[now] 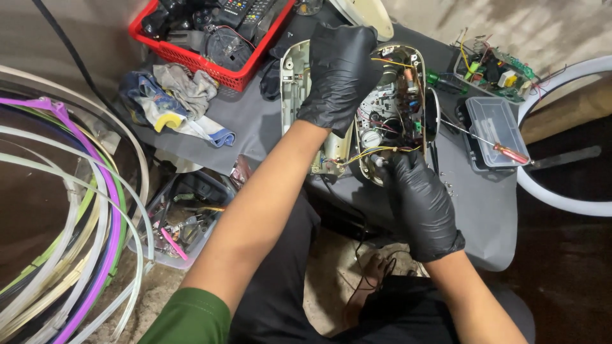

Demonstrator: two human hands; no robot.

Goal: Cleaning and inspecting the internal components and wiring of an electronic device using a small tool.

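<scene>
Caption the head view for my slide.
Black-gloved left hand steadies an opened cream plastic appliance casing; right hand pinches its yellow wires.

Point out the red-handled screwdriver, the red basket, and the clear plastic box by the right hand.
Red-handled screwdriver (511,153): head view, on its red handle.
Red basket (231,79): head view, on its near rim.
Clear plastic box (492,121): head view, on its transparent lid.

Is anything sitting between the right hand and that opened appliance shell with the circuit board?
Nothing visible. The right hand already touches the lower end of the opened shell, fingertips at the yellow wires. The left hand grips its upper part.
</scene>
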